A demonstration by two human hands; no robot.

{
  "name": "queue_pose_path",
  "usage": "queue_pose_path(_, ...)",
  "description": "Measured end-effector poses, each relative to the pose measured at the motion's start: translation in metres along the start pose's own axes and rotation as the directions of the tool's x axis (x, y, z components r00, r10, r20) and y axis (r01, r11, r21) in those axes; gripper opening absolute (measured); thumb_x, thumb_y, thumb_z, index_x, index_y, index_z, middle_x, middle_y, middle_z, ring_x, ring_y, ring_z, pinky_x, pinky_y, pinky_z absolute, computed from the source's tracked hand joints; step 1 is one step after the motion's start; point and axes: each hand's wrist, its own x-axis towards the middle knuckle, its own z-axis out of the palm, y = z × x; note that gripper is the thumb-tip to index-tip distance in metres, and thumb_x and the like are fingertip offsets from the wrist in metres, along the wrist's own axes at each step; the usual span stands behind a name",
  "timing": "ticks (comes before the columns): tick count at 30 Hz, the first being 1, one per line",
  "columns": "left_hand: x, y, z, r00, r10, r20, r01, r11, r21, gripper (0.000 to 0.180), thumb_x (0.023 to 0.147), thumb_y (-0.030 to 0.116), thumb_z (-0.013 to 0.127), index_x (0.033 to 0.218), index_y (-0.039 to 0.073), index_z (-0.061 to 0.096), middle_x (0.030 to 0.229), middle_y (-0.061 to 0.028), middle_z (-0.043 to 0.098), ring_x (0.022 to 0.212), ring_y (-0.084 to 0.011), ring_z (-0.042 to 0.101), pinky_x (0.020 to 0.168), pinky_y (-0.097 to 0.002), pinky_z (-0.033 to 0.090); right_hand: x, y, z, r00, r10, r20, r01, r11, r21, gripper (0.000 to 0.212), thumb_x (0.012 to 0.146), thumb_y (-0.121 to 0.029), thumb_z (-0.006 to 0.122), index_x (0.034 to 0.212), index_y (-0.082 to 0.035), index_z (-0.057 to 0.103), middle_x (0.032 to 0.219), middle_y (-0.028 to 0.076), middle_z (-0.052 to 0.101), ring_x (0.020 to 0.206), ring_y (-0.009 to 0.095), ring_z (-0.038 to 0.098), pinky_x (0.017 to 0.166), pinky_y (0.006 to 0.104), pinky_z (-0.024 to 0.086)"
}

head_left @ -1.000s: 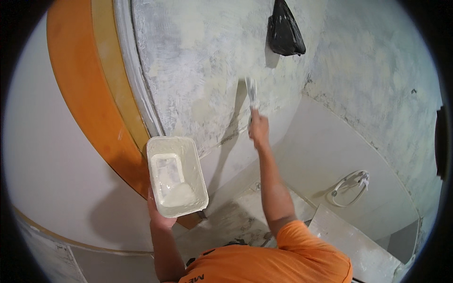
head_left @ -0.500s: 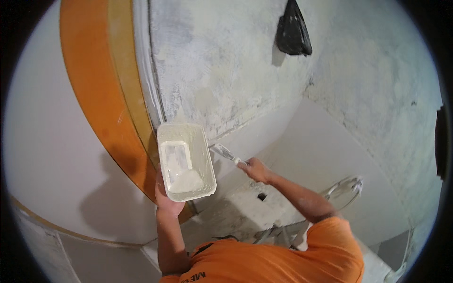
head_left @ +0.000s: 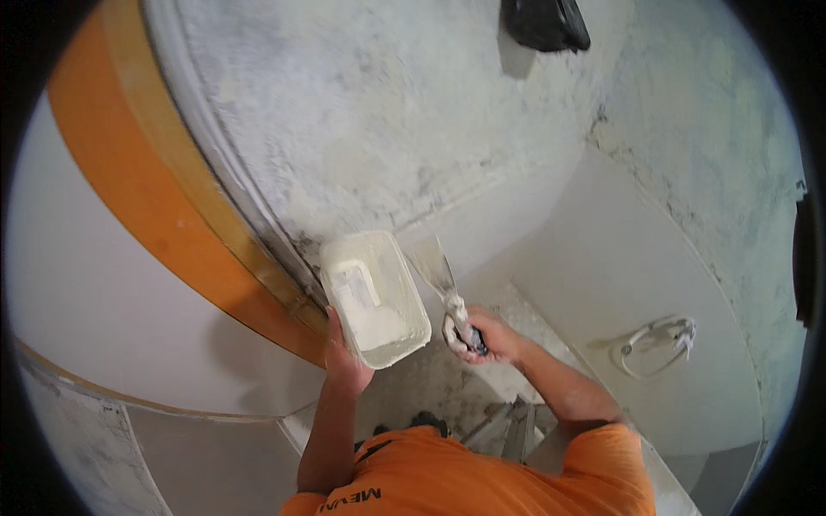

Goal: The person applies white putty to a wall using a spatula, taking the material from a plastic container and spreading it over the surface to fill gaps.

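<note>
Off-white rectangular plastic tub [head_left: 399, 288] and paste-smeared, wide-bladed putty knife [head_left: 436, 268], one in each hand.
The left hand [head_left: 347, 368] grips the tub's lower left side, pale paste [head_left: 379, 325] inside; the right hand [head_left: 492, 334] is closed around the knife's handle, blade upward just right of the tub.

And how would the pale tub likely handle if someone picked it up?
The tub is probably fairly light for its size, since the paste inside sits well below the rim. It may feel heavier toward the end nearest the person, where that paste is gathered. Its inner walls could be slippery, being smeared with paste.
</note>
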Motion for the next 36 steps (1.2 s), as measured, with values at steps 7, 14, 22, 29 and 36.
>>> queue_pose_path(7,-0.005,-0.013,0.006,0.998,-0.006,-0.066,0.005,1.0,-0.02,0.07,0.103,0.058,0.035,0.155,0.011,0.029,0.152,-0.0092,0.041,0.139,-0.0285,0.042,0.115,-0.0465,0.033,-0.001,0.007,-0.011,0.946,-0.322,-0.028,0.282,0.864,-0.417,0.045,0.105,-0.038,0.046,0.079,-0.003,0.057,0.06,0.0,0.05,0.052,0.007,0.045,0.047,0.0253,0.037)
queue_pose_path(14,-0.002,-0.006,-0.019,0.986,0.169,-0.01,-0.169,0.978,-0.125,0.072,0.103,0.06,0.034,0.154,0.009,0.029,0.151,-0.0098,0.042,0.139,-0.0289,0.042,0.114,-0.0459,0.034,0.001,0.025,0.019,0.838,-0.539,0.083,0.403,0.51,-0.76,0.045,0.103,-0.037,0.054,0.073,-0.004,0.052,0.062,-0.003,0.047,0.053,0.009,0.041,0.05,0.0268,0.033)
queue_pose_path(22,0.007,-0.059,-0.064,0.881,0.454,-0.132,-0.395,0.861,0.322,0.088,0.098,0.071,0.028,0.155,0.006,0.021,0.154,-0.0118,0.036,0.139,-0.0281,0.04,0.115,-0.0435,0.033,0.006,0.058,0.048,0.946,-0.324,-0.025,0.21,0.668,-0.714,0.026,0.104,-0.026,0.049,0.1,-0.002,0.055,0.062,0.002,0.046,0.055,0.01,0.043,0.053,0.0305,0.038)
queue_pose_path(29,-0.004,-0.003,-0.022,0.879,0.471,-0.079,-0.472,0.881,0.003,0.09,0.094,0.077,0.027,0.158,0.015,0.014,0.16,-0.009,0.023,0.145,-0.0266,0.029,0.12,-0.0451,0.025,0.002,0.045,0.032,0.967,-0.245,0.077,0.205,0.555,-0.806,0.029,0.103,-0.029,0.048,0.103,-0.001,0.056,0.065,0.006,0.048,0.059,0.016,0.048,0.058,0.0355,0.041)
queue_pose_path(36,-0.006,0.018,-0.026,0.813,0.538,-0.225,-0.527,0.843,0.109,0.086,0.094,0.077,0.023,0.158,0.02,0.018,0.158,-0.0037,0.029,0.143,-0.0235,0.033,0.119,-0.0431,0.027,0.014,0.038,0.012,0.986,-0.165,-0.023,0.028,0.296,-0.955,0.036,0.096,-0.036,0.058,0.1,0.0,0.059,0.072,0.015,0.059,0.065,0.029,0.055,0.066,0.0398,0.045)
